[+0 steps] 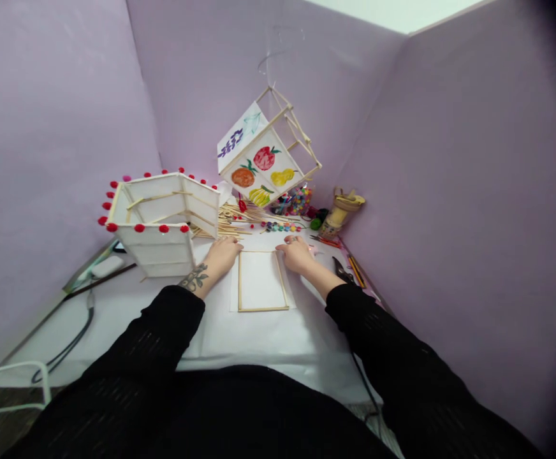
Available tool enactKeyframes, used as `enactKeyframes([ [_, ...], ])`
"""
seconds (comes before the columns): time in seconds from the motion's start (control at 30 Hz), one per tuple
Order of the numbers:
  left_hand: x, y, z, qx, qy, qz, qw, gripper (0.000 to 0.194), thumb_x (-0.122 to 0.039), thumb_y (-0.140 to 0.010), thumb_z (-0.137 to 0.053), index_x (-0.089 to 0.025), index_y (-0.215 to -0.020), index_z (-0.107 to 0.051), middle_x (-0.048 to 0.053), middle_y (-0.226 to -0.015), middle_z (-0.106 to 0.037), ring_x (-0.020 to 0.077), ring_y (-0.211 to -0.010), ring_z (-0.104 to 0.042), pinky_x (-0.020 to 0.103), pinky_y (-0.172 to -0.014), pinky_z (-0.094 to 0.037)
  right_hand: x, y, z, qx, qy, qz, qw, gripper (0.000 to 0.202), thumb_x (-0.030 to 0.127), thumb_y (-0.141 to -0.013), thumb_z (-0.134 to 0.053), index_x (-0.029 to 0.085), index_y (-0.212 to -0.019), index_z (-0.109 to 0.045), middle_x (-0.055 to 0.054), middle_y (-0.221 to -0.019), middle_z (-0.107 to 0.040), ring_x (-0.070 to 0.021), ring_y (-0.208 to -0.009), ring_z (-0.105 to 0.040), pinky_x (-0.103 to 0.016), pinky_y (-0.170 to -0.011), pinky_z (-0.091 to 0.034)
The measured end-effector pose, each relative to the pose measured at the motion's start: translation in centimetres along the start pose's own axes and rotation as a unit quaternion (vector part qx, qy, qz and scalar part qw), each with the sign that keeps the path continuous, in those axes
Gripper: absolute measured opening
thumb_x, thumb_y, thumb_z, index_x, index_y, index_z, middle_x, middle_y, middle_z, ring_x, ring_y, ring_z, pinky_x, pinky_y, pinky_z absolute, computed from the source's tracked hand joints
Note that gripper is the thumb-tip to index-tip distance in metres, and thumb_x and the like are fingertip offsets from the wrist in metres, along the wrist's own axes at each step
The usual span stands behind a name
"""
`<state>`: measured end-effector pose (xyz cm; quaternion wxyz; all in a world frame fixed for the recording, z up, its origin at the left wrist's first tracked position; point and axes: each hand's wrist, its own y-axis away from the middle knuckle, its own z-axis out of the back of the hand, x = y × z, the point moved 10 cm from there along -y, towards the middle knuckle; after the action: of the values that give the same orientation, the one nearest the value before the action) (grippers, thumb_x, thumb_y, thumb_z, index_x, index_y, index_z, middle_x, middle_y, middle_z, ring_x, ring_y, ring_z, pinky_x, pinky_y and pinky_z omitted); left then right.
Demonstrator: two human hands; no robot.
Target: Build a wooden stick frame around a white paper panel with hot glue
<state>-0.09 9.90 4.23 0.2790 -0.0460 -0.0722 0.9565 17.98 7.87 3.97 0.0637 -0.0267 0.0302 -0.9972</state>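
A rectangular frame of thin wooden sticks (263,310) lies flat on a sheet of white paper (259,280) in front of me. My left hand (224,256) is at its far left corner, fingers closed and thumb against the stick. At the far right corner, my right hand (296,254) has its fingers curled and its fingertips on the stick end. Both hands rest low at the table, and their undersides are hidden. The paper's edge shows outside the sticks on both sides.
A white-panelled stick lantern with red pompoms (156,252) stands left. A lantern with painted fruit (263,166) hangs above the back. Loose sticks (206,226), coloured beads (282,227), black-handled cutters (343,271), pencils (356,270) and a wooden holder (339,215) lie around.
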Motion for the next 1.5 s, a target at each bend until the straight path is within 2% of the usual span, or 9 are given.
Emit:
enactKeyframes([
  [0.13,0.0,0.0,-0.3,0.009,-0.003,-0.009,1.0,0.034,-0.012,-0.089,-0.042,-0.02,-0.103,-0.072,0.012,-0.121,-0.06,0.0257,-0.11,-0.055,0.036,-0.09,-0.043,0.3,-0.1,0.5,-0.008,-0.01,-0.008,1.0,0.045,0.011,-0.084,-0.047,0.028,-0.121,-0.066,-0.011,-0.133,-0.05,-0.0322,-0.121,-0.041,-0.041,-0.092,-0.037],
  [0.3,0.4,-0.1,-0.5,-0.01,0.022,-0.002,1.0,0.038,-0.012,-0.09,-0.04,-0.017,-0.119,-0.064,0.013,-0.121,-0.061,0.0241,-0.111,-0.056,0.034,-0.093,-0.043,-1.3,1.3,1.2,-0.008,-0.033,-0.059,0.998,0.032,0.01,-0.079,-0.053,0.021,-0.103,-0.072,-0.012,-0.116,-0.06,-0.0308,-0.109,-0.05,-0.04,-0.088,-0.039],
  [0.47,0.6,-0.3,-1.3,0.007,0.026,0.004,1.0,0.04,-0.007,-0.088,-0.04,-0.019,-0.116,-0.064,0.012,-0.113,-0.065,0.022,-0.108,-0.058,0.033,-0.092,-0.044,-0.7,4.4,1.0,0.032,-0.086,0.005,0.996,0.026,0.007,-0.081,-0.05,0.014,-0.092,-0.073,-0.013,-0.1,-0.065,-0.0233,-0.095,-0.058,-0.033,-0.086,-0.04],
  [0.7,1.1,-0.8,-2.0,0.007,0.051,0.013,0.999,0.031,-0.011,-0.088,-0.042,-0.016,-0.102,-0.069,0.011,-0.104,-0.068,0.0199,-0.101,-0.061,0.029,-0.089,-0.045,6.9,11.0,2.1,0.033,-0.137,0.143,0.98,0.02,0.011,-0.083,-0.058,0.016,-0.097,-0.071,-0.01,-0.1,-0.064,-0.0215,-0.097,-0.054,-0.033,-0.089,-0.04],
  [0.87,1.2,-0.7,-2.0,0.007,0.051,0.028,0.998,0.032,-0.012,-0.089,-0.04,-0.015,-0.102,-0.068,0.012,-0.102,-0.068,0.0193,-0.098,-0.061,0.029,-0.089,-0.045,12.3,11.5,1.2,0.069,-0.041,0.221,0.972,0.018,0.016,-0.086,-0.056,0.013,-0.094,-0.071,-0.014,-0.101,-0.063,-0.0235,-0.095,-0.053,-0.033,-0.082,-0.041],
  [1.2,1.5,-0.7,-1.8,-0.01,0.04,0.049,0.998,0.028,-0.019,-0.091,-0.042,-0.012,-0.097,-0.068,0.015,-0.101,-0.063,0.0228,-0.095,-0.061,0.031,-0.085,-0.046,14.6,11.6,-0.8,0.092,-0.013,0.269,0.959,0.017,0.02,-0.089,-0.053,0.013,-0.092,-0.068,-0.012,-0.095,-0.063,-0.0213,-0.089,-0.053,-0.031,-0.075,-0.04],
  [1.37,1.7,-0.1,-1.2,0.005,0.028,0.083,0.996,0.03,-0.008,-0.086,-0.041,-0.011,-0.103,-0.066,0.017,-0.106,-0.062,0.0244,-0.1,-0.06,0.033,-0.087,-0.046,11.6,11.2,0.0,0.082,-0.038,0.218,0.972,0.015,0.019,-0.088,-0.053,0.015,-0.089,-0.068,-0.012,-0.095,-0.064,-0.0212,-0.091,-0.055,-0.03,-0.078,-0.041],
  [1.43,1.4,0.1,-0.2,-0.008,0.029,0.083,0.996,0.034,-0.004,-0.082,-0.04,-0.011,-0.107,-0.063,0.017,-0.11,-0.061,0.0245,-0.102,-0.059,0.033,-0.087,-0.046,6.3,10.2,1.1,0.037,-0.07,0.108,0.991,0.015,0.025,-0.087,-0.056,0.016,-0.089,-0.067,-0.012,-0.095,-0.065,-0.022,-0.091,-0.058,-0.031,-0.079,-0.041],
  [1.5,0.6,0.3,1.0,-0.021,0.042,0.06,0.997,0.036,-0.003,-0.08,-0.041,-0.012,-0.108,-0.061,0.015,-0.111,-0.061,0.0238,-0.101,-0.059,0.033,-0.085,-0.045,-1.5,9.7,2.0,-0.021,-0.071,-0.07,0.995,0.022,0.036,-0.086,-0.059,0.016,-0.087,-0.067,-0.014,-0.092,-0.065,-0.0255,-0.09,-0.06,-0.034,-0.078,-0.042],
])
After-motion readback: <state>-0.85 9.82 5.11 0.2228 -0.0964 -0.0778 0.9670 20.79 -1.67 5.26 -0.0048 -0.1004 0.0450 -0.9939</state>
